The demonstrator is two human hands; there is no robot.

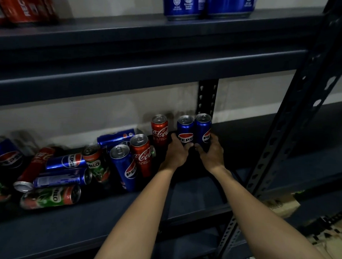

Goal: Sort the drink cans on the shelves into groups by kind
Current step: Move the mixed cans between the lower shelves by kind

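Two upright Pepsi cans stand side by side at the right end of the lower shelf (181, 214), close to the back wall; my left hand (177, 151) is wrapped round the base of the left Pepsi can (184, 130), fingers closed on it, thumb across the front under the logo; my right hand (211, 153) is clamped the same way round the right Pepsi can (203, 129), which touches its neighbour; whether either can is lifted or resting on the shelf I cannot tell.

Just left of my left hand an upright Coca-Cola can (159, 129) stands near the wall; nearer me and further left another upright Coca-Cola can (142, 154) stands just beside an upright Pepsi can (123, 166); behind them a Pepsi can (115, 138) lies on its side.

Further left the cans are a jumble: a Milo can (96, 160) standing tilted, two Pepsi cans lying flat, a red Coca-Cola can (37, 163) leaning, a Milo can on its side (51, 196) at the front, and a tilted Pepsi can (3, 152) at the far left edge.

On the upper shelf (131, 46), blue cans (183, 4) stand at the middle right and red cans (24, 0) at the left, well apart; the perforated upright post (291, 116) rises to the right of my arms.
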